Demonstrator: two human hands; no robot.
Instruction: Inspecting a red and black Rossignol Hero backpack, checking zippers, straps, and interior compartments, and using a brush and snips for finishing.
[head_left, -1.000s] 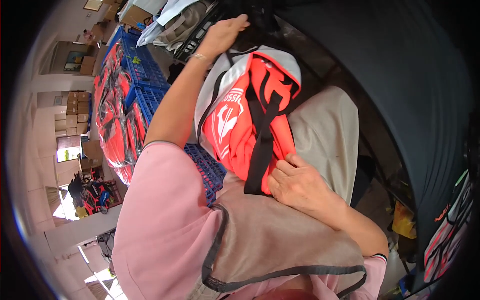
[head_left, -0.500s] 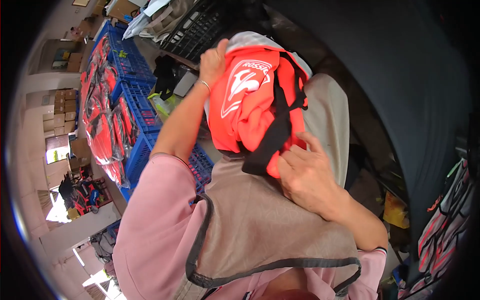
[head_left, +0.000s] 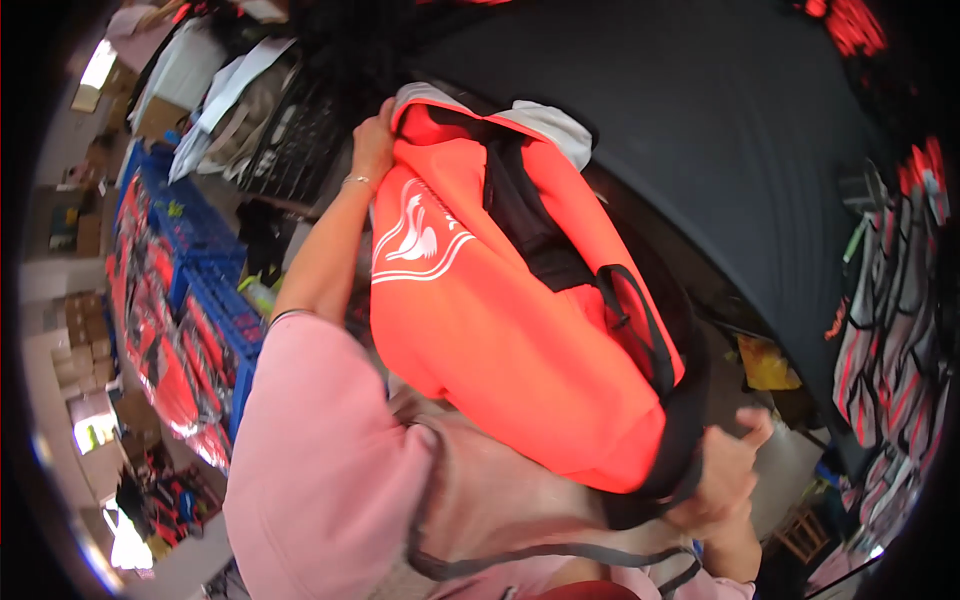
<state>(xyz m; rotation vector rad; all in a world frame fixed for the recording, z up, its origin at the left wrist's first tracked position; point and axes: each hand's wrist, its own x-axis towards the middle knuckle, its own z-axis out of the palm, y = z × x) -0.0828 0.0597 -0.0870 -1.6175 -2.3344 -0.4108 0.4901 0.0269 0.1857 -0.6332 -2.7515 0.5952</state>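
An orange-red sewn fabric piece [head_left: 480,330], with black panels, a black strap [head_left: 640,330] and a pale grey lining, stretches slantwise over my lap. A white printed emblem marks its left side. I cannot tell whether it is a bag or a vest. My left hand [head_left: 373,150] is closed on its far left edge, close to the grey lining. At the near right end my right hand [head_left: 722,470], smeared by motion, grips the black edge, with a finger sticking up and away from the fabric.
Blue plastic crates [head_left: 200,245] with wrapped red goods stand at the left. Behind them are a black crate [head_left: 290,135] and pale cloth [head_left: 232,90]. A dark cloth-like surface [head_left: 690,130] spans the far right. Grey pieces with red edging [head_left: 880,330] hang at the right.
The bunched fabric piece has been drawn out long. My right hand has moved right and towards me with its near end, while my left hand keeps the far edge.
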